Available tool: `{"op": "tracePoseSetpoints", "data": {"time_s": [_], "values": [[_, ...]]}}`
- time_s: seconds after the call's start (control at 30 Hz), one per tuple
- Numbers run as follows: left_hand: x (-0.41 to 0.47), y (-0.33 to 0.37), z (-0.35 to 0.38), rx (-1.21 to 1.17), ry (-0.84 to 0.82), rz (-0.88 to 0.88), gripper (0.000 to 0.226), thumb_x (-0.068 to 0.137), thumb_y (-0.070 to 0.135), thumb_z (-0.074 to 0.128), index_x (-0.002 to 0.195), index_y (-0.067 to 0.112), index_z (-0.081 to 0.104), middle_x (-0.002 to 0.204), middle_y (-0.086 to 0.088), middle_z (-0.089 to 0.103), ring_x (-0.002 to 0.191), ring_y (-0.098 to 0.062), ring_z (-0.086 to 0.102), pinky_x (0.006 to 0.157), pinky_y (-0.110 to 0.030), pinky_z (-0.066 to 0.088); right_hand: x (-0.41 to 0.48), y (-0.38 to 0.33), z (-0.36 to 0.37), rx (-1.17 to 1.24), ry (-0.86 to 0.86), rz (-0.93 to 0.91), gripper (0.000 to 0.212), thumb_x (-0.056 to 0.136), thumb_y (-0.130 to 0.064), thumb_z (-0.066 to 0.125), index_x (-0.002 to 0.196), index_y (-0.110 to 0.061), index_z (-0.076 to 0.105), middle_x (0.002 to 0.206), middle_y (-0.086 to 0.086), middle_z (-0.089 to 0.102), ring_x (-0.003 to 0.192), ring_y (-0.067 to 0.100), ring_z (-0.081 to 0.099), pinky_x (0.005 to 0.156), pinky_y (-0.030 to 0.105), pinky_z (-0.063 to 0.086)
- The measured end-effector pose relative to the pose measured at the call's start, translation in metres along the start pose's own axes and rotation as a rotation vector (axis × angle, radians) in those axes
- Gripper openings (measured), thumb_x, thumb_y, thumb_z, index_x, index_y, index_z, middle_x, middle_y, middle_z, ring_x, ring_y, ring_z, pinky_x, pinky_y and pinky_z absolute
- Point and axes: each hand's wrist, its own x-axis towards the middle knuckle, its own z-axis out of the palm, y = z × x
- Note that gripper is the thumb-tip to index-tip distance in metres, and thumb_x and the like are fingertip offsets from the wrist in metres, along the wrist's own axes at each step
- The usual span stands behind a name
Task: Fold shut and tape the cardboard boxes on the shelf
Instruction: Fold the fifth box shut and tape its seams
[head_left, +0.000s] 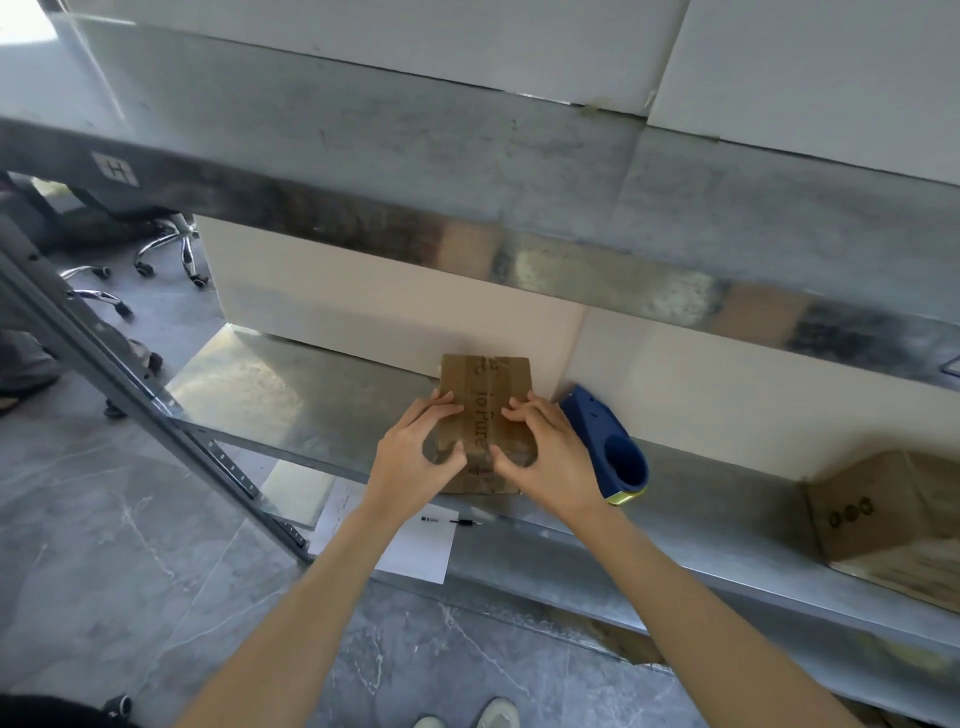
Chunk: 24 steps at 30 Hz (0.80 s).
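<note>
A small brown cardboard box (485, 387) lies on the metal shelf (270, 400), its flaps folded shut and a strip of clear tape running down the middle over printed letters. My left hand (418, 457) presses on the box's left half with fingers bent and spread. My right hand (545, 452) presses on the right half the same way, thumbs near the tape seam. A blue tape dispenser (613, 447) lies on the shelf just right of my right hand.
Another brown cardboard box (893, 525) stands tilted at the shelf's right end. Large white boxes (363, 301) fill the back of the shelf. An upper shelf (467, 171) overhangs. A paper sheet (415, 545) with a pen lies below; office chair bases (166, 249) stand at left.
</note>
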Motion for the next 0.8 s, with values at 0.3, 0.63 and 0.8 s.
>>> {"op": "tracePoseSetpoints", "data": {"time_s": [0.3,0.63,0.8], "values": [[0.001,-0.001,0.002,-0.064,0.002,-0.033,0.032,0.088,-0.001,0.064,0.116,0.014,0.071,0.128,0.003,0.063,0.128,-0.008,0.053,0.108,-0.029,0.044,0.002,0.009,-0.004,0.232,-0.02,0.025,0.026,0.097,-0.02,0.058,0.122,-0.022,0.064,0.136,-0.01,0.056,0.138,0.002,0.031,0.112,0.022,0.025],[0.003,-0.005,-0.006,-0.139,-0.095,-0.079,0.039,0.092,-0.01,0.053,0.121,0.012,0.068,0.133,0.004,0.059,0.13,-0.007,0.051,0.109,-0.032,0.044,-0.001,0.015,-0.015,0.26,-0.145,-0.004,0.038,0.102,-0.007,0.044,0.133,-0.025,0.057,0.142,-0.018,0.043,0.139,-0.008,0.022,0.109,0.004,0.014],[0.004,-0.007,-0.01,-0.165,-0.15,-0.09,0.037,0.095,-0.006,0.052,0.123,0.013,0.066,0.135,0.005,0.057,0.131,-0.005,0.049,0.111,-0.029,0.042,0.0,0.016,-0.018,0.275,-0.18,-0.004,0.036,0.103,-0.012,0.045,0.134,-0.026,0.056,0.144,-0.019,0.043,0.14,-0.008,0.021,0.115,0.016,0.017]]}}
